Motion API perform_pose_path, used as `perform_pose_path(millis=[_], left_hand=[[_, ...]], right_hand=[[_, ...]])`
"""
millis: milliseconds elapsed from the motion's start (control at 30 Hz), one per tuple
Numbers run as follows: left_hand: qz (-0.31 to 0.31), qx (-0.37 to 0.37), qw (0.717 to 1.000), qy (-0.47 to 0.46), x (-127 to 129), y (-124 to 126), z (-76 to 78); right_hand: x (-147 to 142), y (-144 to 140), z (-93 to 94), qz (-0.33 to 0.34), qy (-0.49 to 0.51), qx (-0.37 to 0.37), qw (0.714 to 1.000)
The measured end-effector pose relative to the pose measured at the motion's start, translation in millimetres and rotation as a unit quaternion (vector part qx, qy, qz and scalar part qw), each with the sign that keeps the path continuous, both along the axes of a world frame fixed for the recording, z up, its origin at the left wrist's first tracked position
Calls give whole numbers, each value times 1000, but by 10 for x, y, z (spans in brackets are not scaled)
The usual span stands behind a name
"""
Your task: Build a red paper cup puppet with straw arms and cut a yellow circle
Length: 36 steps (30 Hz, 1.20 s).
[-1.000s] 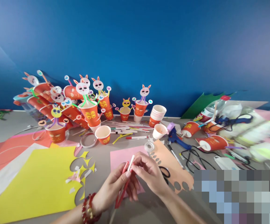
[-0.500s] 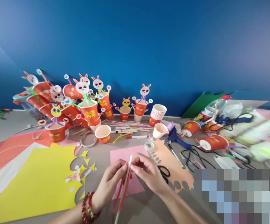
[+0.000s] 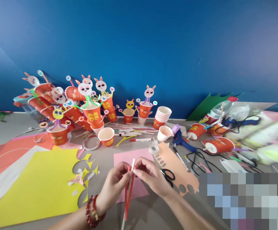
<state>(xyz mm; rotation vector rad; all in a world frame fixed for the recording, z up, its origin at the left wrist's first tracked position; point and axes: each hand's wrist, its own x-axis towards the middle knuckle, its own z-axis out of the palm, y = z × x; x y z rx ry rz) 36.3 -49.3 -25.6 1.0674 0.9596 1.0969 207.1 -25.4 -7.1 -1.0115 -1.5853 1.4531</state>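
My left hand (image 3: pixel 120 179) pinches a slim white stick (image 3: pixel 124 220) and red straw-like strips (image 3: pixel 126 206) near their upper ends. From the other side, the closed fingertips of my right hand (image 3: pixel 149 177) press on the same bundle, at a red strip beside the stick. The white tip stands just above my fingers, and the red lengths hang down below them. Whether the red pieces are whole straws or split ones is hard to tell. Under the hands lies a pink paper sheet (image 3: pixel 122 156). Black-handled scissors (image 3: pixel 169 175) rest beside my right hand.
Red paper cups with rabbit faces (image 3: pixel 92 116) crowd the back left. Stacked cups (image 3: pixel 163 115) stand near the wall. Yellow paper (image 3: pixel 38 185) covers the left; cut orange paper (image 3: pixel 174 169), a blue glue gun (image 3: pixel 183 142) and its cord lie right. Pens (image 3: pixel 140 140) are behind the hands.
The white stick has slid a little lower and stands more upright. The red strips have drawn closer together around it. Both hands keep their pinch in nearly the same place.
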Motion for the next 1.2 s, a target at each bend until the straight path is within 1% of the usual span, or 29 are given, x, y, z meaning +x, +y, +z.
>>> perform_pose_path(millis=[133, 333, 467, 600, 700, 800, 967, 1067, 1200], left_hand=[[-1, 8, 1000, -1, 10, 2, 14], [-3, -11, 1000, -13, 9, 23, 11], [-1, -15, 1000, -9, 15, 21, 7], [3, -12, 1000, -11, 25, 14, 53], [-7, -18, 1000, -21, 19, 10, 78], [-28, -29, 998, -40, -1, 5, 52], [-55, -70, 994, -62, -26, 13, -11], [-57, -65, 995, -52, -21, 23, -14], [-45, -63, 996, -51, -18, 26, 5]], right_hand=[[6, 0, -16, -3, -19, 10, 1000], [-12, -6, 19, 1, 6, 0, 1000], [-18, -3, 27, -2, -2, -1, 1000], [-12, -7, 39, 3, 3, -3, 1000], [-5, -11, 49, 9, 22, -3, 1000], [1, -9, 51, 11, 34, -9, 999], [8, 5, 33, 12, 36, -16, 999], [9, 5, 24, 9, 28, -22, 999], [9, 6, 24, 8, 21, -18, 1000]])
